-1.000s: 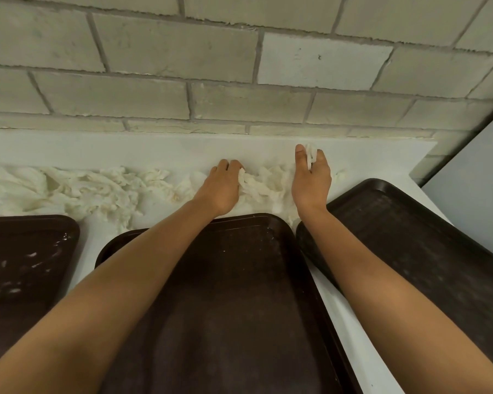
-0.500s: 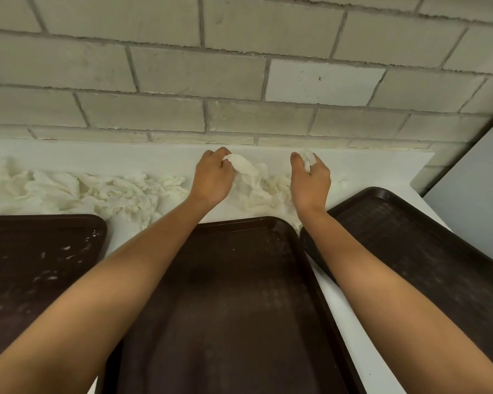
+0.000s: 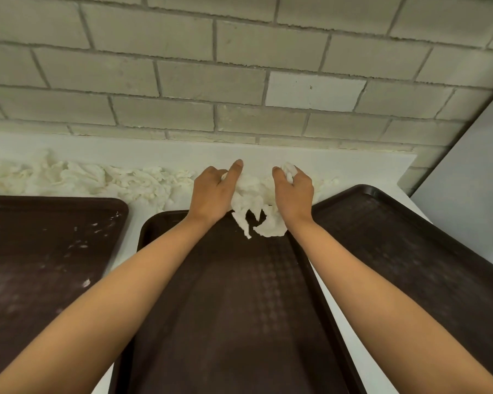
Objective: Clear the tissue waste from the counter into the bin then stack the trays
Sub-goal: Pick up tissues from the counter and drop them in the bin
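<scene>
Both hands, left hand (image 3: pixel 211 194) and right hand (image 3: pixel 293 194), gripped one tissue clump (image 3: pixel 254 214), fingers curled into it; its ends dangled over the middle tray (image 3: pixel 239 308); more tissue (image 3: pixel 83 180) lay along the counter (image 3: pixel 353 166).

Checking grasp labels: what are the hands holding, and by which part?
The tissue clump: the left hand grips its left side, the right hand its right side, a wad bunched in its fingers. Loose ends hang over the middle tray.
</scene>
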The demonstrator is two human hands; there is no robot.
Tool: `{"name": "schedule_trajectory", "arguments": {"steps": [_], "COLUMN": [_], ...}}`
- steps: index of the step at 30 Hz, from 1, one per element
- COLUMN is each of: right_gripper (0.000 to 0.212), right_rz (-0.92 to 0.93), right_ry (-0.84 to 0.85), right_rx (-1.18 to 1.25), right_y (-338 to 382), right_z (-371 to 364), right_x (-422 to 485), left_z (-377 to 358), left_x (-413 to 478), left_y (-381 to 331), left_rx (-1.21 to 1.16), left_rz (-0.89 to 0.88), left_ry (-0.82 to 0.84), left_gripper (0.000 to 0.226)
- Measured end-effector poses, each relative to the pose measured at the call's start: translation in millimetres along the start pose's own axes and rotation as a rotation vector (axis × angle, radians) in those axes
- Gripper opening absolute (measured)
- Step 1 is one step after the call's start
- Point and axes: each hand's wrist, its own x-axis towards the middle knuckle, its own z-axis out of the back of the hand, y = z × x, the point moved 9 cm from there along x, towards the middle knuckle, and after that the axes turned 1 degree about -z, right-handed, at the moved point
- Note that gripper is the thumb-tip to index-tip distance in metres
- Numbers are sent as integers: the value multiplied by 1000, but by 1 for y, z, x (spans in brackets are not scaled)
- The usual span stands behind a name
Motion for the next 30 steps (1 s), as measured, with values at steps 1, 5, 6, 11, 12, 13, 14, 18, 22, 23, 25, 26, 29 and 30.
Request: {"name": "schedule_trajectory", "arguments": {"steps": [1, 5, 6, 11, 12, 13, 14, 18, 22, 23, 25, 26, 29, 30], "right_gripper": [45, 43, 43, 43, 42, 42, 40, 39, 41, 41, 40, 38, 36, 39], "right_rz": [12, 11, -1, -48, -57, -63, -69, -69, -94, -105, -118, -117, -102, -98], "right_ry": [4, 10, 13, 8, 2, -7, -19, -44, -80, -83, -88, -94, -108, -112], "right_rx": [0, -18, -24, -86, -92, -88, -85, -70, -71, -75, -84, -87, -113, -114], "right_y": [3, 13, 14, 25, 26, 27, 29, 38, 41, 41, 40, 39, 43, 44], "right_z": [1, 7, 8, 15, 17, 19, 22, 31, 46, 51, 60, 66, 89, 97], "right_x": [-4, -24, -29, -58, -66, -74, -82, -118, -152, -161, -178, -185, -202, -206], "left_z": [2, 11, 13, 28, 31, 35, 39, 50, 52, 50, 47, 44, 31, 27], "left_x": [-4, -23, -28, -55, -63, -71, -78, -111, -145, -153, -169, -177, -202, -209], "left_y": [0, -4, -4, -4, -7, -10, -13, -17, -22, -23, -26, -28, -36, -39], "left_rx": [24, 74, 62, -9, -10, -1, 5, -7, 4, 4, -4, -6, -16, -27], "left_rz": [5, -20, -26, 13, 4, -14, -38, -60, -45, -48, -50, -51, -47, -44], "left_ry": [-8, -42, -38, -53, -55, -53, -49, -30, -17, -13, -7, 1, 42, 48], "left_gripper": [49, 30, 31, 35, 36, 38, 39, 37, 38, 37, 36, 36, 38, 37]}}
